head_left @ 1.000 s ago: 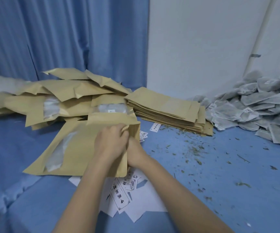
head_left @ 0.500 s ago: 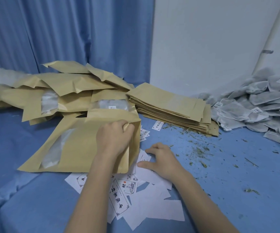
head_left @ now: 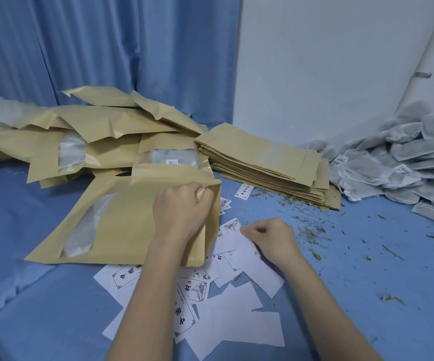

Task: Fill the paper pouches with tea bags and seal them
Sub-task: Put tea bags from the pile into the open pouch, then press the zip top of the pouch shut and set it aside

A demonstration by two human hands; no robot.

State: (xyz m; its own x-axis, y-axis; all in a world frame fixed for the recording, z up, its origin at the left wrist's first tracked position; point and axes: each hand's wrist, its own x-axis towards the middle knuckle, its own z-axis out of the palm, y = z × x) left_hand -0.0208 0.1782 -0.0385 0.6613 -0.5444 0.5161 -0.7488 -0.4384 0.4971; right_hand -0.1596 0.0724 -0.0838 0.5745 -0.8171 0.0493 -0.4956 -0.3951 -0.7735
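paper pouch (head_left: 122, 225) top corner gripped by left hand (head_left: 182, 207), right hand (head_left: 270, 238) pinching white label (head_left: 239, 237)

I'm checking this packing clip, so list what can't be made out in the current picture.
- Head view: whether the pouch holds tea bags; the paper and the left hand at its mouth hide the inside.
- What the right hand pinches from the paper slips; curled fingers cover it.
- The print on the slips: too small to read.
- The tea bag pile: cut off by the right edge.
- The filled pouches: cut off at the left edge.
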